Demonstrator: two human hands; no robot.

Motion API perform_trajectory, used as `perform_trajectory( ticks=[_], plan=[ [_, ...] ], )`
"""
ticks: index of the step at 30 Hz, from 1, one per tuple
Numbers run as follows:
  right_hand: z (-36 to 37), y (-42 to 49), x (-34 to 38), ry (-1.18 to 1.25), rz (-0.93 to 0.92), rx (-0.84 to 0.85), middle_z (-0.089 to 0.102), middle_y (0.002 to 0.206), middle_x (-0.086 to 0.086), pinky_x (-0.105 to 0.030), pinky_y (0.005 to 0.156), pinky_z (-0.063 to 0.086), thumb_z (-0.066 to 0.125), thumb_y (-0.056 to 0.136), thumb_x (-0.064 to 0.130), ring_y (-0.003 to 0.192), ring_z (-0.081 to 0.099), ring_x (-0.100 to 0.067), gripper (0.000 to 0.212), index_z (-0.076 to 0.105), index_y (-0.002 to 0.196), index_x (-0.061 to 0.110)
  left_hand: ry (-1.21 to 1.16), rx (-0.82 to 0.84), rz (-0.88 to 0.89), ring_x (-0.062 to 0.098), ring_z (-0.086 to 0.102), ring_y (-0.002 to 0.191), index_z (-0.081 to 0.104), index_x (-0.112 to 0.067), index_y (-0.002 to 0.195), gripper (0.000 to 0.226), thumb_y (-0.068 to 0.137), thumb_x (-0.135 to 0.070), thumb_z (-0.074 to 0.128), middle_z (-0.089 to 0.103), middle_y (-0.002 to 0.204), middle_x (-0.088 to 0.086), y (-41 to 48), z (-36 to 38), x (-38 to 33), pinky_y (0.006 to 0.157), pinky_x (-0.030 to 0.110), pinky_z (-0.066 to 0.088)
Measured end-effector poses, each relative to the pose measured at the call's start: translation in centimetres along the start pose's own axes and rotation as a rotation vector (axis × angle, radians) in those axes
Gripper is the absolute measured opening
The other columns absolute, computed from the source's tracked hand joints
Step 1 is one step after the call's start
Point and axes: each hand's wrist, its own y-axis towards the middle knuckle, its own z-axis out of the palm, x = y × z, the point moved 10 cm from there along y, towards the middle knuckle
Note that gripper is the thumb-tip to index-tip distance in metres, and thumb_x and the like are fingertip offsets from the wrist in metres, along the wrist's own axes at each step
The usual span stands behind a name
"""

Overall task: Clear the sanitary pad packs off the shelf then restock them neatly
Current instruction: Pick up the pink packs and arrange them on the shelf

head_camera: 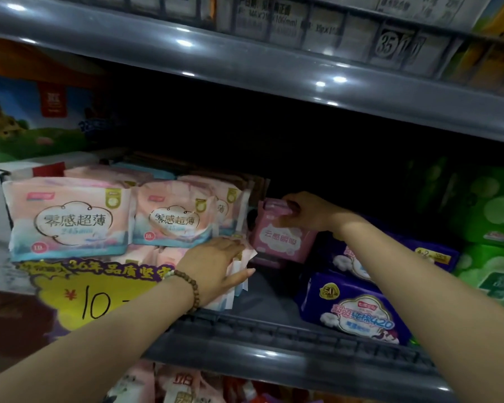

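Note:
Pale pink sanitary pad packs (67, 216) stand in rows on the left of the grey shelf (268, 298). My left hand (216, 264), with a bead bracelet at the wrist, lies flat against the side of a low stack of pink-and-white packs (242, 274) at the row's right end. My right hand (309, 212) grips the top of a darker pink pack (280, 239) that stands upright deeper on the shelf, in the gap between the pale packs and the purple packs (358, 306).
Purple packs lie at the right of the shelf, green packs (489, 228) beyond them. A yellow price sign (79, 292) hangs at the front left. The shelf above (245, 62) overhangs closely. More packs (175, 385) sit on the shelf below.

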Motion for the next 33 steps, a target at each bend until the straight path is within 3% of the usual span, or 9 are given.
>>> perform_trajectory(
  ticks=[4, 8, 11, 16, 21, 24, 26, 29, 33],
  plan=[
    [1.9, 1.2, 0.8, 0.037, -0.040, 0.061, 0.060, 0.124, -0.005, -0.022, 0.079, 0.044, 0.067, 0.088, 0.029, 0.105, 0.059, -0.017, 0.047, 0.051, 0.130, 0.014, -0.016, 0.001, 0.004, 0.009, 0.036, 0.134, 0.041, -0.028, 0.139, 0.094, 0.069, -0.076, 0.002, 0.039, 0.148, -0.008, -0.1, 0.1, 0.1, 0.109, 0.023, 0.027],
    [5.2, 1.5, -0.2, 0.122, 0.006, 0.152, 0.055, 0.134, -0.009, -0.028, 0.092, 0.045, 0.067, 0.088, 0.026, 0.114, 0.055, -0.019, 0.051, 0.049, 0.134, 0.013, -0.015, 0.003, -0.001, 0.008, 0.034, 0.135, 0.037, -0.028, 0.142, 0.097, 0.070, -0.084, 0.006, 0.036, 0.149, -0.009, -0.2, 0.0, 0.0, 0.109, 0.020, 0.024],
    [7.8, 1.2, -1.2, -0.074, 0.026, 0.172, 0.033, 0.153, -0.006, -0.028, 0.110, 0.025, 0.063, 0.090, 0.037, 0.138, 0.030, -0.024, 0.066, 0.035, 0.146, 0.015, -0.011, 0.012, 0.004, 0.008, 0.033, 0.136, 0.034, -0.029, 0.144, 0.094, 0.071, -0.083, 0.008, 0.035, 0.150, -0.009, -0.2, 0.2, 0.0, 0.110, 0.020, 0.023],
    [7.4, 1.1, -0.6, -0.157, -0.030, 0.052, 0.021, 0.154, -0.006, -0.034, 0.114, 0.018, 0.061, 0.089, 0.044, 0.140, 0.019, -0.027, 0.075, 0.022, 0.150, 0.026, -0.023, -0.013, 0.001, 0.007, 0.035, 0.134, 0.036, -0.030, 0.142, 0.093, 0.069, -0.078, 0.004, 0.038, 0.148, -0.010, -0.1, 0.2, 0.2, 0.108, 0.020, 0.026],
    [10.0, 0.5, -1.4, -0.167, -0.005, 0.120, -0.001, 0.162, 0.001, -0.031, 0.120, 0.007, 0.039, 0.100, 0.044, 0.148, 0.003, -0.018, 0.068, 0.001, 0.153, 0.026, -0.030, 0.002, -0.004, 0.010, 0.037, 0.133, 0.039, -0.028, 0.141, 0.087, 0.074, -0.077, 0.011, 0.040, 0.147, -0.008, 0.0, 0.3, 0.2, 0.109, 0.023, 0.029],
    [9.4, 0.5, -1.2, -0.123, -0.002, 0.153, 0.000, 0.162, 0.000, -0.028, 0.120, 0.006, 0.040, 0.101, 0.038, 0.148, 0.003, -0.017, 0.066, 0.003, 0.154, 0.024, -0.064, 0.023, -0.014, 0.012, 0.035, 0.135, 0.035, -0.026, 0.143, 0.065, 0.090, -0.062, 0.038, 0.036, 0.150, -0.005, -0.2, -0.1, 0.0, 0.110, 0.024, 0.027],
    [8.1, -0.5, -0.4, -0.026, -0.038, 0.096, 0.005, 0.161, 0.000, -0.023, 0.116, 0.006, 0.046, 0.100, 0.029, 0.148, 0.006, -0.017, 0.065, 0.009, 0.154, 0.022, -0.118, 0.014, -0.026, 0.013, 0.037, 0.133, 0.030, -0.027, 0.146, 0.059, 0.094, -0.050, 0.044, 0.035, 0.150, -0.004, -1.1, -1.3, -0.6, 0.106, 0.024, 0.032],
    [5.7, -4.8, 2.6, 0.173, -0.172, -0.110, 0.019, 0.159, -0.002, -0.021, 0.115, 0.008, 0.042, 0.101, 0.017, 0.147, 0.013, -0.017, 0.052, 0.025, 0.150, 0.017, -0.235, -0.063, -0.041, 0.009, 0.044, 0.124, 0.031, -0.032, 0.144, 0.053, 0.095, -0.042, 0.047, 0.043, 0.142, -0.009, -4.9, -3.8, -1.9, 0.093, 0.017, 0.035],
    [8.6, -14.0, 8.0, 0.298, -0.308, -0.161, 0.010, 0.156, 0.023, -0.017, 0.117, 0.003, 0.040, 0.101, 0.027, 0.143, 0.001, 0.008, 0.051, 0.021, 0.147, 0.040, -0.309, -0.142, 0.062, 0.002, 0.048, 0.117, 0.047, -0.034, 0.133, 0.046, 0.091, -0.051, 0.038, 0.054, 0.129, -0.015, -12.4, -5.1, -4.0, 0.093, 0.017, 0.040]
  ],
)
